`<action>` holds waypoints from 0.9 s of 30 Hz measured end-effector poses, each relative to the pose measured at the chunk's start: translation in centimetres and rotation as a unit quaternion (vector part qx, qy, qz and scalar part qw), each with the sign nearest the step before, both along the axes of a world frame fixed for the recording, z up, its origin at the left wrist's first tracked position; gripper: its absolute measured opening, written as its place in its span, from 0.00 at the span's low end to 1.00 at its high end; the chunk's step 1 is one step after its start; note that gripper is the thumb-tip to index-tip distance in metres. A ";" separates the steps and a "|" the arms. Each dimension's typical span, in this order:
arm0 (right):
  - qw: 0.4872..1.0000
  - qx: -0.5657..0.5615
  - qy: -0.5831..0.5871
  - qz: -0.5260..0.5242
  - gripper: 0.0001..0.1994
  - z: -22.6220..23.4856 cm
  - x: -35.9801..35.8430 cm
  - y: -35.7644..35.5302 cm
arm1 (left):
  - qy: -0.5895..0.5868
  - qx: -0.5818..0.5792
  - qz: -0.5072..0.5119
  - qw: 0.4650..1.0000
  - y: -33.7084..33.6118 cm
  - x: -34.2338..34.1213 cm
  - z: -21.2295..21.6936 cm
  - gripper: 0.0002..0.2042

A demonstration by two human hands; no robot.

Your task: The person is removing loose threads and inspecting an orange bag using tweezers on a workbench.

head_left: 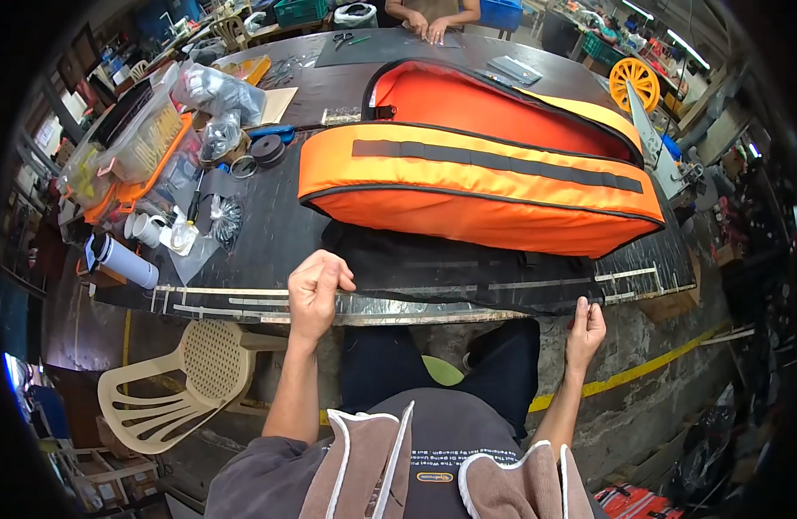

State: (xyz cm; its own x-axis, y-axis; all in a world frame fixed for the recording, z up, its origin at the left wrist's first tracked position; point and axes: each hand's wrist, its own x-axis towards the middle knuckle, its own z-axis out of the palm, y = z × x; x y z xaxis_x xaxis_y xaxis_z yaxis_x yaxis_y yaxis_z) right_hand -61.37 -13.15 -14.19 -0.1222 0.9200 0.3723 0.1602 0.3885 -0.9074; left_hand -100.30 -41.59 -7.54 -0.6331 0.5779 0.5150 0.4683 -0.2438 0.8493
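A large orange bag (468, 212) with black piping and a black webbing strip (494, 164) lies on the dark table, its top gaping to a red-orange lining (485, 108). From beneath its near side, a black fabric panel (433, 268) spreads toward the table's front edge. My left hand (314, 294) is closed in a pinch at the panel's left near corner. At the right near corner, my right hand (586, 331) pinches the same fabric between thumb and fingers. The panel's near edge runs between both hands, sagging slightly over the table edge.
Left on the table are clear plastic bins (143, 130), a tape roll (269, 150), white mugs (146, 228) and a bottle (124, 262). A beige plastic chair (212, 368) stands at the left. Across the table, another person's hands (433, 28) work near scissors (343, 37).
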 end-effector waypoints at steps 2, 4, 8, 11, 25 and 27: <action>1.000 -0.015 -0.005 0.005 0.26 0.0 0.0 -0.2 | -0.008 -0.022 -0.004 1.000 -0.1 0.4 -0.1 0.23; 1.000 -0.018 -0.005 0.002 0.26 -0.3 0.8 -0.2 | -0.007 -0.027 0.000 1.000 -0.4 0.2 -0.3 0.22; 0.999 -0.037 -0.003 -0.008 0.26 -0.6 1.6 -0.7 | -0.018 -0.027 0.016 0.999 -0.6 -0.3 -0.5 0.23; 0.999 -0.038 -0.013 -0.013 0.26 -0.9 2.4 -0.9 | 0.067 -0.021 0.044 0.997 0.4 -0.5 0.8 0.09; 0.993 -0.035 -0.114 0.010 0.23 -0.6 -0.4 -3.8 | 0.458 -0.114 0.071 0.879 17.4 -0.1 11.8 0.23; 0.991 -0.048 -0.124 -0.003 0.24 -0.9 0.7 -3.8 | 0.469 -0.124 0.054 0.873 18.1 0.4 10.5 0.23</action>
